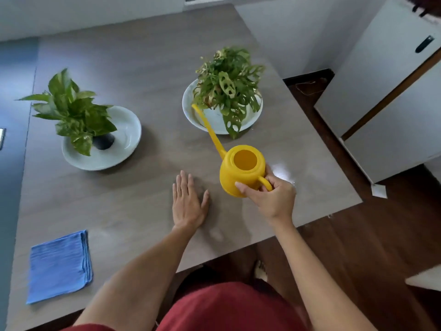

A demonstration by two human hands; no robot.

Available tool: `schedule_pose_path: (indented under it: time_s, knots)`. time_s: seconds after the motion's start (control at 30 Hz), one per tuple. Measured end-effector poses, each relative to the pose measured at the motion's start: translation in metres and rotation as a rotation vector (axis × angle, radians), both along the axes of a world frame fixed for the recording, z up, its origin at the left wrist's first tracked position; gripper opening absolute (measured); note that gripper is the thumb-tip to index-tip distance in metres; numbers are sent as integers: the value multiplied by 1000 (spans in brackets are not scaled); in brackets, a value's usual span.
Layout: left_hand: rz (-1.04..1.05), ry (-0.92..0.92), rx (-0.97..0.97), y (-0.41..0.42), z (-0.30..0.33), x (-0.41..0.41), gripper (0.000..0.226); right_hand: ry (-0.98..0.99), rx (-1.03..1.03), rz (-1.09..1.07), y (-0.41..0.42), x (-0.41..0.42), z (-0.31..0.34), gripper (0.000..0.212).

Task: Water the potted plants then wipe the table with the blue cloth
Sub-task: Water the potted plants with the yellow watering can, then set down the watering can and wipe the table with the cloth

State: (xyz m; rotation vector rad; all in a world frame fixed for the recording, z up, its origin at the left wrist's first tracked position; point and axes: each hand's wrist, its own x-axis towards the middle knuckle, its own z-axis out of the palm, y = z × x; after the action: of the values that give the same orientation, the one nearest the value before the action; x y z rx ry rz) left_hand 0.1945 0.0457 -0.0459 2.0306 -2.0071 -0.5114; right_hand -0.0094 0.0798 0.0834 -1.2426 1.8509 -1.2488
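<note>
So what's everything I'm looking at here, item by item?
yellow plastic watering can: one, yellow, held over the table's near right part, spout tip at the right plant
leafy potted plants: two, green; left plant in a dark pot, right plant in a white pot
round white saucers: two, white, left saucer, right saucer, one under each pot
folded blue cloth: one, blue, near left of table
grey-brown table: one
left hand: flat on the table
right hand: holds the can's handle
</note>
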Motion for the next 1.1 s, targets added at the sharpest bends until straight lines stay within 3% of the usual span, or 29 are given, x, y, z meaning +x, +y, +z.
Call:
schedule_pose_path:
  time_s: [0.43, 0.73, 1.1]
  knots:
    - [-194, 3, -7, 12, -7, -193, 82, 176, 115, -169, 42, -181, -42, 49]
    - [-180, -46, -6, 21, -27, -229, 81, 192, 194, -213, 49, -219, -69, 64]
    - [-176, -95, -10, 21, -28, -229, 81, 139, 170, -172, 46, -220, -85, 58]
